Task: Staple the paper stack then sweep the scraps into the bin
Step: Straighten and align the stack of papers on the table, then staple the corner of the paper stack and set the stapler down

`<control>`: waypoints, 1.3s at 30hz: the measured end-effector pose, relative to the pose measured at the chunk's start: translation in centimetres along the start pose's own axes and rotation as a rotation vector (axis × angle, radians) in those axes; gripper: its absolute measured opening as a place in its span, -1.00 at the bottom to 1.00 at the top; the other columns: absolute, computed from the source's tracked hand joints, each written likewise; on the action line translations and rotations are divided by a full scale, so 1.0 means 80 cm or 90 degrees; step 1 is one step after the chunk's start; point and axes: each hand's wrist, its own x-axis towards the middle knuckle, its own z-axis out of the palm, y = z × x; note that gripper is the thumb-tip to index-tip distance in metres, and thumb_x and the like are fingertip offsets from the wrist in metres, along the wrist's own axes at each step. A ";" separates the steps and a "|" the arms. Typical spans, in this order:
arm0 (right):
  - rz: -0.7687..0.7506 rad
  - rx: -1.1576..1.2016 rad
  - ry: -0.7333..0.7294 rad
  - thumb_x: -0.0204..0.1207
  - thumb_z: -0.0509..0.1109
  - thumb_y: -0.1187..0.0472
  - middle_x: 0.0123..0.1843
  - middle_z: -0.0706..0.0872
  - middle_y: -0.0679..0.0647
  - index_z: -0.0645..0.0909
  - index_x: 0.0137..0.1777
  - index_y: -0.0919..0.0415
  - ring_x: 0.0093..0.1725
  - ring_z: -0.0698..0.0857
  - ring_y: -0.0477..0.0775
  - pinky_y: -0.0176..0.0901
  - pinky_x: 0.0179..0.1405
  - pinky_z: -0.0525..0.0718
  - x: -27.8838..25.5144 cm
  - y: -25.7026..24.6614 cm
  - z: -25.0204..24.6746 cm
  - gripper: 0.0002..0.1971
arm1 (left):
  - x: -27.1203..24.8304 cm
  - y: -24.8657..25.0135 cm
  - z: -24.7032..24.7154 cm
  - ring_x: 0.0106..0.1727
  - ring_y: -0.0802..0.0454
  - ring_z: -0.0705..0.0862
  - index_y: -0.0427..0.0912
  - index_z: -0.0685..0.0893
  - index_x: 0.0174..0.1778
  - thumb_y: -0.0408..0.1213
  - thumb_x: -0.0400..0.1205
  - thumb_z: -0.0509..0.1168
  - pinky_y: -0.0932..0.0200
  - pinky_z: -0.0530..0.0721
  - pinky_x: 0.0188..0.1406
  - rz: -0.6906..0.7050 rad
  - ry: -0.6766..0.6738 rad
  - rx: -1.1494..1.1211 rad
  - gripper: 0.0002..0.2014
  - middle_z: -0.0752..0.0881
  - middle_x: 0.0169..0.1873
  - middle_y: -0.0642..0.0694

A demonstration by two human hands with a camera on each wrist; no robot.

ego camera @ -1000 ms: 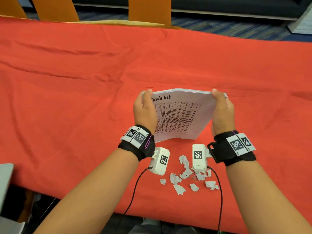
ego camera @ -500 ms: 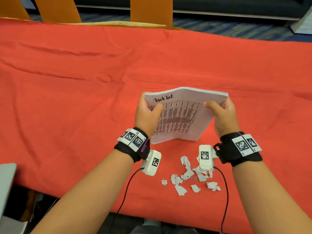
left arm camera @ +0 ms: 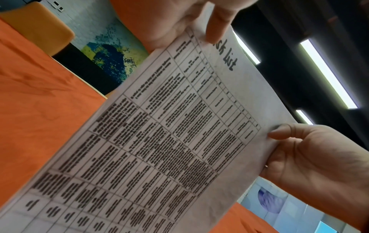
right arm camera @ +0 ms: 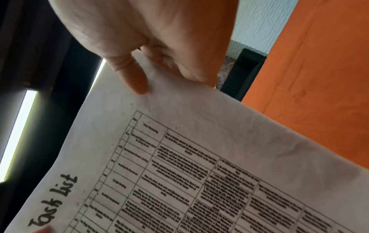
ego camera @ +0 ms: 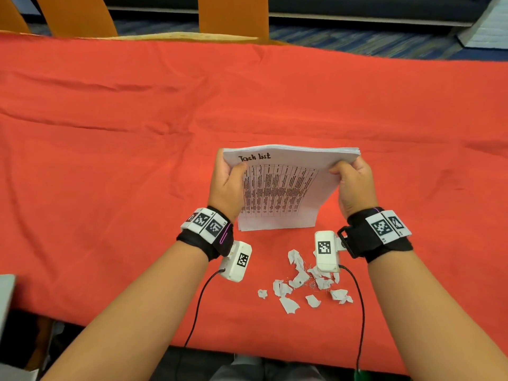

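Observation:
A white paper stack (ego camera: 286, 188) headed "Task list" stands upright on its lower edge on the red tablecloth (ego camera: 110, 160). My left hand (ego camera: 226, 182) grips its left side, thumb on the front page. My right hand (ego camera: 353, 182) grips the right top corner, thumb over the front. The printed table on the paper stack (left arm camera: 179, 134) fills the left wrist view, and the paper stack (right arm camera: 199, 173) shows with my right thumb in the right wrist view. Torn paper scraps (ego camera: 299, 281) lie scattered near the table's front edge, below the stack. No stapler or bin shows.
Orange chair backs (ego camera: 233, 17) stand beyond the far table edge. A grey object (ego camera: 5, 292) pokes in at the lower left, off the table. The cloth is wrinkled at the left and behind the stack.
Both thumbs have shifted from the stack's top edge onto the front page. The stack stays upright in nearly the same spot, its top edge a little more squared.

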 end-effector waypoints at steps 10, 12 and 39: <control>-0.050 0.029 0.023 0.19 0.19 0.40 -0.36 0.65 -0.12 0.71 -0.46 -0.08 -0.14 0.54 0.06 -0.08 -0.08 0.51 0.006 -0.022 -0.001 -0.63 | 0.006 0.017 0.005 0.03 -0.06 0.60 -0.06 0.49 0.03 -0.32 0.59 0.10 -0.25 0.57 0.17 0.050 -0.005 0.005 -0.85 0.63 -0.07 -0.09; -0.064 0.041 0.029 0.18 0.18 0.41 -0.40 0.65 -0.17 0.71 -0.47 -0.06 -0.21 0.55 -0.02 -0.19 -0.14 0.53 0.004 -0.026 -0.002 -0.63 | 0.004 0.021 0.007 0.01 -0.03 0.60 -0.06 0.48 0.03 -0.33 0.60 0.09 -0.26 0.57 0.17 0.069 -0.002 0.013 -0.85 0.64 -0.09 -0.06; -0.030 -0.012 -0.135 0.48 0.31 0.51 -0.04 0.80 0.06 0.64 0.06 0.20 -0.03 0.74 0.08 -0.06 0.05 0.72 0.041 -0.052 -0.024 -0.74 | 0.066 0.028 0.006 0.08 0.04 0.67 -0.20 0.53 0.16 -0.47 0.67 0.18 0.11 0.65 0.16 0.002 -0.019 0.102 -0.81 0.69 0.04 -0.08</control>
